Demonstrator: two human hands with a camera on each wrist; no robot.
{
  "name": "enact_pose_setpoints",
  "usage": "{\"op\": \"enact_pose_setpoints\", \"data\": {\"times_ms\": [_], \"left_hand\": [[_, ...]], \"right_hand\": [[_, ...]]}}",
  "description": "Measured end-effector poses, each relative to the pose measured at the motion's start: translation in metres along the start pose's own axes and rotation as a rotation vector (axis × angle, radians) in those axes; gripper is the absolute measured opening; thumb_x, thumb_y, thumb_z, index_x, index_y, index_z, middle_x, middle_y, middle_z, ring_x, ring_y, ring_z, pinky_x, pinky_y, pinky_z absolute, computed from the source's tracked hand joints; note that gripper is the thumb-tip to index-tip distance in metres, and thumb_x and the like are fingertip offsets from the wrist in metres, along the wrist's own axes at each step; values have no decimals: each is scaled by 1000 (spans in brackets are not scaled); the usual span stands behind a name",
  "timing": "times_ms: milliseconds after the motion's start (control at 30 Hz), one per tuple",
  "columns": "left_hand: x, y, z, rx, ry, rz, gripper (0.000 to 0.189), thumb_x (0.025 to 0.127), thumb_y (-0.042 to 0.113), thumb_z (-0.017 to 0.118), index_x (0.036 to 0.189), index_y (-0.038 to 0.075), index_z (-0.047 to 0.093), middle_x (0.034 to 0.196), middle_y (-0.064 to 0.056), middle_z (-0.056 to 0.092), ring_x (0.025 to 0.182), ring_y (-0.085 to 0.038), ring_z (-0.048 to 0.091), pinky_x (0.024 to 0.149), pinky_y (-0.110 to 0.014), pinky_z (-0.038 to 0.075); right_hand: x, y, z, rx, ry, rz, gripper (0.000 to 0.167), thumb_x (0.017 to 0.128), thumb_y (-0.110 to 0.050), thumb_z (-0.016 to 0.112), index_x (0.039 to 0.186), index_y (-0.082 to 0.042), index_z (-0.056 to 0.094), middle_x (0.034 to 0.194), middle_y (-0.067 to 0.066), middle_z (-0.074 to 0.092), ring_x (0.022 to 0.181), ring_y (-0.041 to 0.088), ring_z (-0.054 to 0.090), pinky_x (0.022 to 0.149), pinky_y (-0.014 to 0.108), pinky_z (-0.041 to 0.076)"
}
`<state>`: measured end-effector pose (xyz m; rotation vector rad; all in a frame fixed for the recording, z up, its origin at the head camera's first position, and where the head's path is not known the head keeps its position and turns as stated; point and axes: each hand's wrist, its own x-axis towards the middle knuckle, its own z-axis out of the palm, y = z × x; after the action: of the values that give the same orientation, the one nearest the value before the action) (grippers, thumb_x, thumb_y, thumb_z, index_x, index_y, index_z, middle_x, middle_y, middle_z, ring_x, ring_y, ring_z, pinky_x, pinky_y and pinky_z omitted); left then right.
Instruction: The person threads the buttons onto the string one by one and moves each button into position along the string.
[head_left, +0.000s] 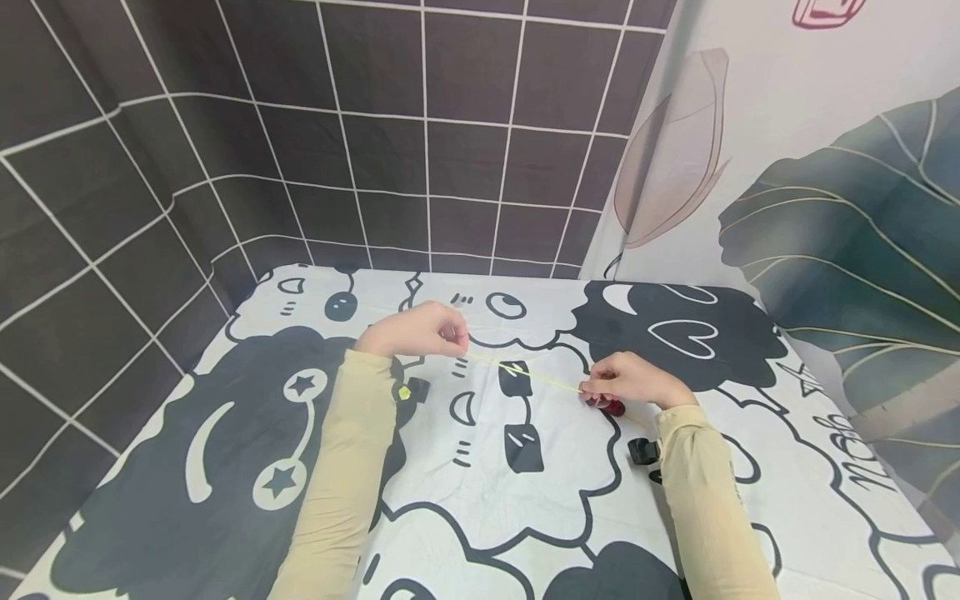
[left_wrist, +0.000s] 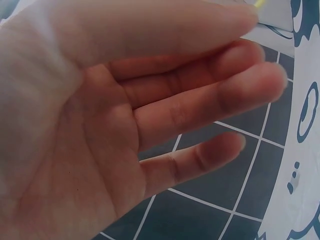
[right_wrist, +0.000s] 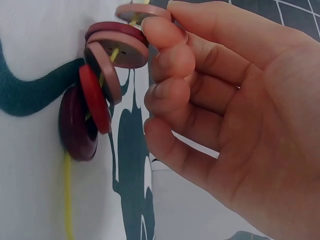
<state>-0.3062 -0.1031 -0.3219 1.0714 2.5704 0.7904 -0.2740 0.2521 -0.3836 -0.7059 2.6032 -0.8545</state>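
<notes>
A thin yellow string [head_left: 536,377] runs taut between the two hands above the patterned cloth. The left hand [head_left: 423,329] pinches one stretch of it; in the left wrist view a short bit of the string [left_wrist: 259,4] shows at the thumb tip, while the other fingers extend loosely. Several round buttons in red, pink and maroon [right_wrist: 95,97] hang threaded on the string beside the right hand [right_wrist: 215,100]. Its thumb and index finger pinch the topmost pink button [right_wrist: 145,10], the other fingers curled. Below the maroon button, the string's tail [right_wrist: 68,195] hangs down.
A white cloth with dark cartoon faces [head_left: 555,508] covers the table. Behind it hangs a dark sheet with a white grid [head_left: 465,158], and a leaf-patterned sheet [head_left: 847,233] is on the right. Small black blocks [head_left: 642,451] sit at both wrists.
</notes>
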Motion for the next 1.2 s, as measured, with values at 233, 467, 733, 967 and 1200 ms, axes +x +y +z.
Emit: {"op": "enact_pose_setpoints", "data": {"times_ms": [233,467,733,967,1200], "left_hand": [[-1,0,-1,4,-38,-39,4,85,12,64,84,10,67,88,-2,67,86,-16,61,80,-31,49],[3,-4,0,14,-113,-124,5,82,11,63,80,10,67,81,0,65,79,-14,57,74,-27,46],[5,-12,5,18,-160,-161,7,78,9,63,79,9,69,78,1,66,74,-12,56,70,-24,45],[9,-22,12,-1,-226,-200,10,76,6,63,81,5,72,74,-1,68,68,-13,54,63,-22,42],[15,-30,24,4,-268,-223,10,76,9,64,79,8,73,74,-2,71,65,-11,53,63,-23,42]], "right_hand": [[0,2,0,-38,13,35,32,90,-15,62,61,-6,52,54,-9,41,51,4,37,51,19,28],[-1,3,-1,-48,31,35,32,89,-15,61,61,-8,49,55,-10,39,51,4,35,51,20,25],[-3,5,-4,-58,64,20,24,90,-14,58,68,-5,62,59,0,54,55,3,43,51,20,31],[-5,6,-7,-20,74,70,24,94,-15,57,73,-5,65,59,-2,49,54,5,42,53,20,31],[-9,5,-9,-6,81,73,22,94,-12,56,76,-3,63,60,0,50,55,6,42,53,21,31]]}}
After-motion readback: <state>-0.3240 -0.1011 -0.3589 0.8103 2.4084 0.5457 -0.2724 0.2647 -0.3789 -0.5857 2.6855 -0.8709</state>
